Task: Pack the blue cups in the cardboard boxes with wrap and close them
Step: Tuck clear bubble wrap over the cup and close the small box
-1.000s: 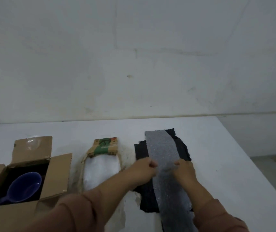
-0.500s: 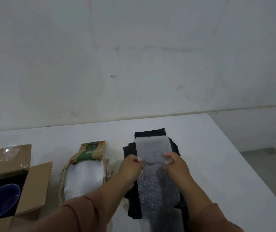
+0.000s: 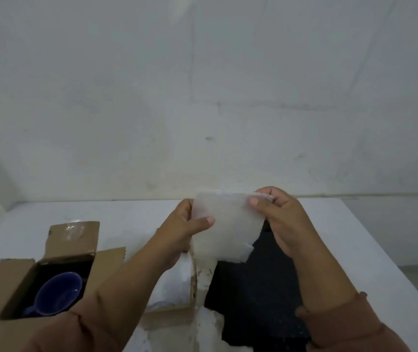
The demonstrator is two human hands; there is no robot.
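A torn-off piece of bubble wrap (image 3: 225, 232) hangs in the air above the table, held between both hands. My left hand (image 3: 182, 229) pinches its left edge with thumb in front. My right hand (image 3: 279, 219) pinches its upper right corner. At the left, an open cardboard box (image 3: 73, 250) with a black lining holds a blue cup (image 3: 58, 297) lying on its side. My left forearm covers the box's near right part.
A second cardboard box (image 3: 192, 280) filled with white wrap lies under my left wrist. A black cloth (image 3: 253, 288) lies on the white table (image 3: 329, 237) below my right hand. The table's right edge drops to the floor. A white wall stands behind.
The piece of bubble wrap has come free of the strip on the black cloth and both hands have lifted it up off the table. The camera has tilted and moved closer.
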